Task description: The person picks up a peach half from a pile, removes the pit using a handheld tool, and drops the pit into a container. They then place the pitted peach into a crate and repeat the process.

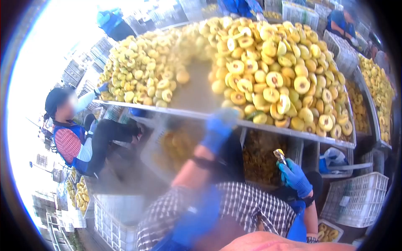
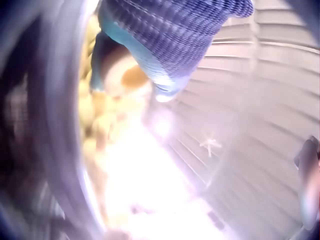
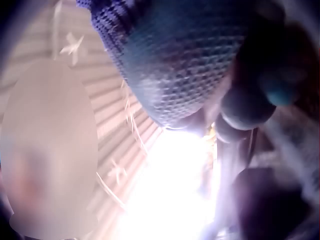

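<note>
My left hand [image 1: 220, 129], in a blue glove and blurred, is at the near rim of a large tray [image 1: 192, 113] heaped with halved yellow fruit [image 1: 272, 79]. In the left wrist view that gloved hand [image 2: 165, 45] holds a fruit half [image 2: 134, 78] between thumb and fingers, its cut face showing. Lower right in the head view, my right hand [image 1: 296, 179] grips a metal tool [image 1: 279, 155] with a yellow piece at its tip. The right wrist view shows the glove [image 3: 175, 65] with curled fingers; the tool there is indistinct.
Below the tray's rim stand a crate of dark pieces [image 1: 261, 159] and a blurred container of yellow pieces [image 1: 180, 142]. A white crate [image 1: 356, 198] is at right, another [image 1: 115, 219] at lower left. A person [image 1: 69, 142] sits at the left; others work beyond the tray.
</note>
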